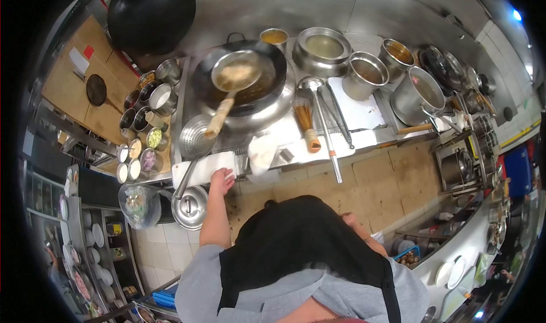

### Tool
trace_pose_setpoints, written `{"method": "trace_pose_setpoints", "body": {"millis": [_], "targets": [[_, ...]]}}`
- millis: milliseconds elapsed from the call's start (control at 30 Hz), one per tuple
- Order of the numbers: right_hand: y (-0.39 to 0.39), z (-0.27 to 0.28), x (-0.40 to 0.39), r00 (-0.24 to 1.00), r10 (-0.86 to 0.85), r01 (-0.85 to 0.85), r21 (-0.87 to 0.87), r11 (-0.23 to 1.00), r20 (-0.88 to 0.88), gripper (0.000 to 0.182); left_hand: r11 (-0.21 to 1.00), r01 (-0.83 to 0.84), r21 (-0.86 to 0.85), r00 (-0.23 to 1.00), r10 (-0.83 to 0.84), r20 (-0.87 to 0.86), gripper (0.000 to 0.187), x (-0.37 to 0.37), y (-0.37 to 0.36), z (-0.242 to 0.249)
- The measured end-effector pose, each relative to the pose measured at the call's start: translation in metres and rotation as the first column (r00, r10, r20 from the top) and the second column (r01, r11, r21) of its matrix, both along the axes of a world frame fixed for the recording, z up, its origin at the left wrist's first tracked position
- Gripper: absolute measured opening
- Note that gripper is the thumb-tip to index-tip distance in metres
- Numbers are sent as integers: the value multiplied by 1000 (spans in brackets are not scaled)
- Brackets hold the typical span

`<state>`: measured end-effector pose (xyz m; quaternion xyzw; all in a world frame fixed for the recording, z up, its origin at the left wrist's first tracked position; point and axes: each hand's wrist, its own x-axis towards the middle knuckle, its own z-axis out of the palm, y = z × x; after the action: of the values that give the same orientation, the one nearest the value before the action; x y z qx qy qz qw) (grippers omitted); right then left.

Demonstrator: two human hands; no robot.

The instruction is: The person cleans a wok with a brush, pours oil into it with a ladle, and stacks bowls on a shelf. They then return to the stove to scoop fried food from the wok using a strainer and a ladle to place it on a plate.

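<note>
My left hand [222, 180] is at the stove's front edge, on or just over a white cloth [199, 171], its fingers slightly curled; whether it holds anything is hidden. The handle of a perforated skimmer [196, 136] lies left of it. My right hand [348, 217] hangs low beside the black apron [307, 232], only partly visible. Beyond, a wok [267, 89] holds dark liquid, and a wooden-handled strainer [236, 72] with pale food rests over it. A ladle [318, 112] and a bamboo brush [307, 130] lie to the right.
Steel pots [365, 75] stand at the back right. Small containers of ingredients [151, 159] line the left side. A lidded pot [190, 207] and a plastic bag [139, 206] are below them. Shelves of bowls [98, 235] stand at lower left, a plated counter [443, 273] at lower right.
</note>
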<state>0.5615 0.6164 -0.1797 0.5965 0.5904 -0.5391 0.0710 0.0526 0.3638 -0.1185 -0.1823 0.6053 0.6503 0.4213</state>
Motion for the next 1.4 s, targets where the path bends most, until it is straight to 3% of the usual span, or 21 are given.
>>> {"method": "trace_pose_setpoints", "body": {"millis": [33, 100, 200, 300, 367, 467, 600, 700, 800, 900, 1100, 1300, 1400], "targets": [[6, -7, -2, 995, -80, 83, 50, 995, -56, 24, 999, 26, 21, 998, -28, 63, 29, -7, 4, 12], [14, -19, -6, 920, -330, 368, 171, 914, -213, 23, 971, 12, 238, 998, -25, 53, 33, -16, 15, 48], [39, -6, -25, 955, -153, 273, 558, 784, -253, 22, 882, -52, 468, 999, 46, 24, 48, -32, 39, 122], [47, 38, -59, 929, -120, 312, 567, 763, -349, 22, 775, -60, 629, 991, -27, 128, 59, -33, 60, 204], [50, 35, -74, 919, -94, 312, 561, 767, -383, 21, 726, -29, 688, 975, -132, 180, 64, -35, 71, 235], [45, 34, -85, 917, -57, 285, 548, 787, -395, 19, 660, 85, 747, 942, -297, 156, 54, -55, 82, 221], [30, 52, -89, 922, -19, 247, 551, 797, -386, 17, 667, 85, 740, 933, -314, 176, 38, -69, 85, 199], [37, 61, -95, 927, 65, 242, 723, 647, -369, 17, 708, 112, 697, 949, -284, 136, 30, -46, 88, 214], [45, 81, -105, 912, 96, 257, 738, 624, -399, 17, 723, 179, 667, 962, -270, 35, 29, -32, 81, 209], [61, 81, -117, 925, 215, 117, 773, 623, -314, 16, 755, 270, 597, 962, -232, -142, 30, -19, 72, 214], [85, 79, -154, 937, 337, -291, 740, 607, 92, 32, 790, 305, 531, 946, -187, -265, 29, -1, 56, 221], [93, 82, -180, 918, 344, -389, 617, 684, 198, 47, 797, 297, 525, 945, -165, -283, 31, 1, 44, 224], [98, 77, -185, 903, 397, -405, 627, 665, 162, 56, 816, 304, 492, 939, -168, -301, 28, 0, 45, 226]]}}
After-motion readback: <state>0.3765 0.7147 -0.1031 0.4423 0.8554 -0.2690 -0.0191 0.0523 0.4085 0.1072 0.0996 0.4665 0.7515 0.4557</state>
